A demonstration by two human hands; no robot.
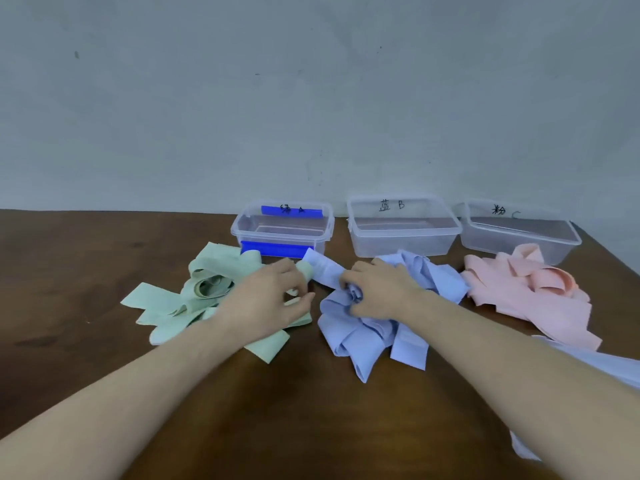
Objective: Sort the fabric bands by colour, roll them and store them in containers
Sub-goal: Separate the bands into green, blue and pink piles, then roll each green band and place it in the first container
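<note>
Three heaps of fabric bands lie on the brown table: green bands [173, 303] on the left, blue bands [367, 336] in the middle, pink bands [526, 299] on the right. My left hand [270, 296] lies over the right edge of the green heap, its fingers curled round the end of a blue band [323, 268]. My right hand [377, 289] grips the bunched top of the blue heap. Behind stand three clear containers: one with blue clips [242, 233], a middle one [405, 244] and a right one [485, 240]. All three look empty.
A grey wall rises directly behind the containers. The table's right edge runs diagonally past the pink heap. A light blue sleeve or cloth [595, 365] shows at the lower right. Bare tabletop [69, 271] extends to the left of the green heap.
</note>
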